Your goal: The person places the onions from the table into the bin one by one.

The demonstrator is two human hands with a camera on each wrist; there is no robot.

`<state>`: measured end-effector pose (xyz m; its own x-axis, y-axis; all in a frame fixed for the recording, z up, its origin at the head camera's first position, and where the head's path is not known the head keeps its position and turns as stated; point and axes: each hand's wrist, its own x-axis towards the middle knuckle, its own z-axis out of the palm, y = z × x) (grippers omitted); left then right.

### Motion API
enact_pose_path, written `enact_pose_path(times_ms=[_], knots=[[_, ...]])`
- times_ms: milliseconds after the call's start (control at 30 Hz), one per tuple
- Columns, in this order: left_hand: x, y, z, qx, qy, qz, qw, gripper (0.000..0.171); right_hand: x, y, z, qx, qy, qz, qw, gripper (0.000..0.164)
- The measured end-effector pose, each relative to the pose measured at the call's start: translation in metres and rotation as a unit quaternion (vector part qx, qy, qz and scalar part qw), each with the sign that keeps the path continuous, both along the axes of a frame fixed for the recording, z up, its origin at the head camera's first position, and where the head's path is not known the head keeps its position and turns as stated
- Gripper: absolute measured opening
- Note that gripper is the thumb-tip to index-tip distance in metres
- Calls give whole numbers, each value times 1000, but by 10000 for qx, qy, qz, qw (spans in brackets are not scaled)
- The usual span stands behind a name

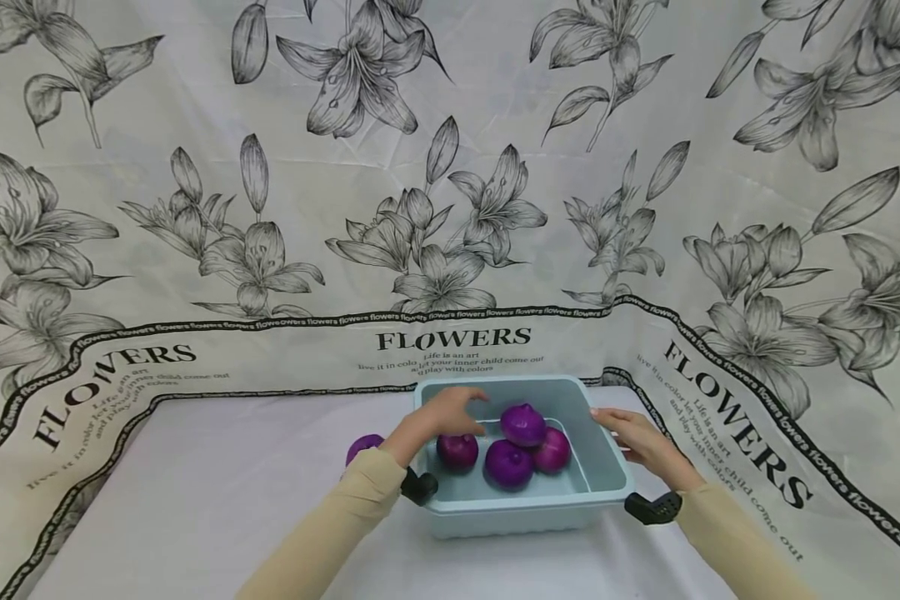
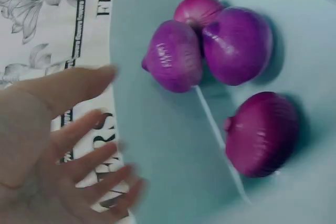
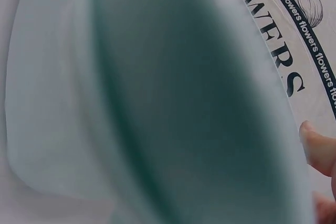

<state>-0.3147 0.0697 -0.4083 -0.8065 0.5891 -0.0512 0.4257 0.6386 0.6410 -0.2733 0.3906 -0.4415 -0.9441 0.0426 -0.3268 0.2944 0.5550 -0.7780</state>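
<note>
A light blue plastic basin (image 1: 521,504) holds several purple onions, one of which (image 1: 522,425) leans on top of two others. My left hand (image 1: 448,414) hovers over the basin's left side with fingers spread and nothing in its grasp. Just below it lies a darker onion (image 1: 457,454). In the left wrist view, the left palm and fingers (image 2: 68,145) stand apart from the onion cluster (image 2: 173,56). On the right, my right hand (image 1: 648,442) grips the basin's rim, thumb (image 3: 317,150) at the edge and fingers along the outside.
Another purple onion (image 1: 363,447) lies on the white tabletop (image 1: 217,483) outside the basin, partly hidden by the left forearm. A flower-printed cloth (image 1: 450,250) hangs behind and along both sides, close to the basin's far edge.
</note>
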Motion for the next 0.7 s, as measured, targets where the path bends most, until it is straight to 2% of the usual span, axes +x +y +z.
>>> enact_pose_path(times_ms=[133, 267, 500, 700], knots=[[-2, -13, -8, 934, 512, 164, 9942, 50, 0, -1, 4, -129, 54, 49, 9999, 73], [1, -27, -14, 1475, 733, 465, 9852, 48, -2, -2, 3, -132, 24, 35, 9999, 72], [4, -52, -18, 1888, 860, 955, 9736, 52, -4, 0, 3, -52, -41, 27, 10000, 77], [9, -76, -33, 2168, 966, 1495, 9599, 51, -5, 0, 6, 28, -149, -17, 9999, 76]])
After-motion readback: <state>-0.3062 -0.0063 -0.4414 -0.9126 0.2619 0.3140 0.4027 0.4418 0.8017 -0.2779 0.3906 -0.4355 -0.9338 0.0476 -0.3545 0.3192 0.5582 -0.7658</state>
